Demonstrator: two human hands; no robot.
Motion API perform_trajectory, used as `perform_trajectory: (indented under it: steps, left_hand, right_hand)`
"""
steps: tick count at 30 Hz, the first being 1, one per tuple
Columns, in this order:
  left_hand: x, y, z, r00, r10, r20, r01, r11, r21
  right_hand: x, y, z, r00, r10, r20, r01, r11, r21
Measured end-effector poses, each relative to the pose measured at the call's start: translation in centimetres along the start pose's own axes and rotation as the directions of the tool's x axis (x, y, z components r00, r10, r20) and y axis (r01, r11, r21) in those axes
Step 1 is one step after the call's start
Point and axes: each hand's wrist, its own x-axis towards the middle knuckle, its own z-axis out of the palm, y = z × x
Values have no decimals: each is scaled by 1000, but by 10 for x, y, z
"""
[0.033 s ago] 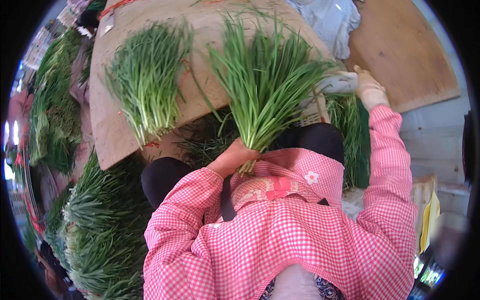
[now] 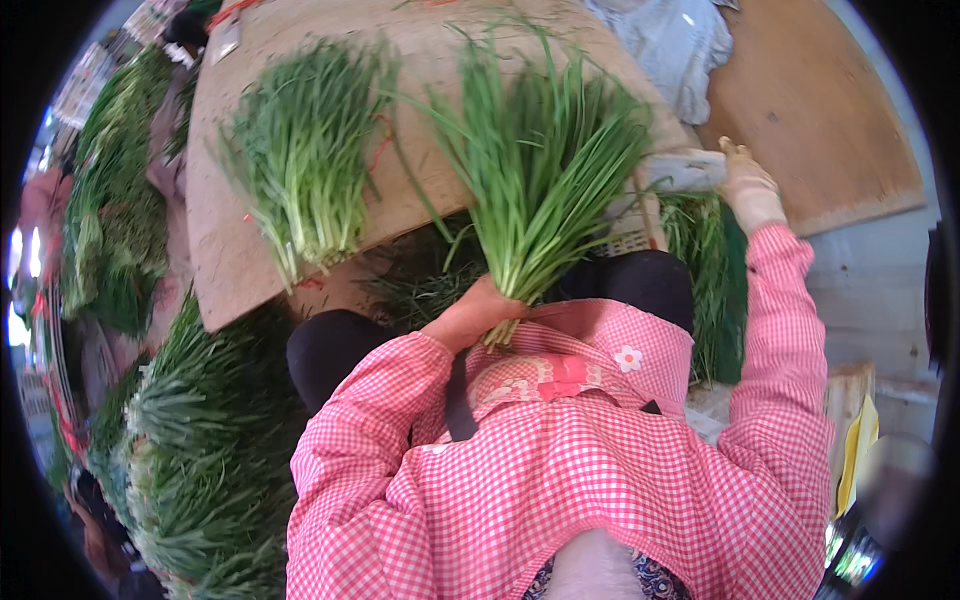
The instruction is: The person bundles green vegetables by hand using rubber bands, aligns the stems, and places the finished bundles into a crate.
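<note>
My left hand (image 2: 484,308) is closed round the pale stem ends of a bunch of green chives (image 2: 540,180). Their long leaves fan upward and away over the board's near edge. Out to the right, my gloved right hand (image 2: 750,188) grips the end of a flat, whitish, blade-shaped tool (image 2: 686,172), which points left toward the leaf tips. A second bunch of chives (image 2: 308,160) lies on the wooden board (image 2: 425,70), left of the held one, its stem ends toward me.
Big heaps of chives (image 2: 205,460) stand at my left, with another pile (image 2: 115,200) behind. More greens (image 2: 695,260) hang below the tool, beside a white crate (image 2: 630,225). A pale plastic bag (image 2: 670,45) and a brown wooden panel (image 2: 810,110) are at far right. Red ties (image 2: 380,140) lie on the board.
The chive leaves in my left hand have swung slightly left, away from the blade-shaped tool. My right hand has shifted a little to the right; the view has moved slightly too.
</note>
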Motion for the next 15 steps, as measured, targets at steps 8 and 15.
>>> perform_trajectory:
  steps: [8, 15]
  left_hand:
    - [5, -5, -5, 989, -147, 29, 147, 989, 2]
    - [13, -23, -10, 989, -123, -81, 130, 988, 80]
  right_hand:
    - [-98, -208, -16, 485, -770, -415, 868, 484, 115]
    - [-74, -291, 46, 528, -778, -340, 805, 586, -89]
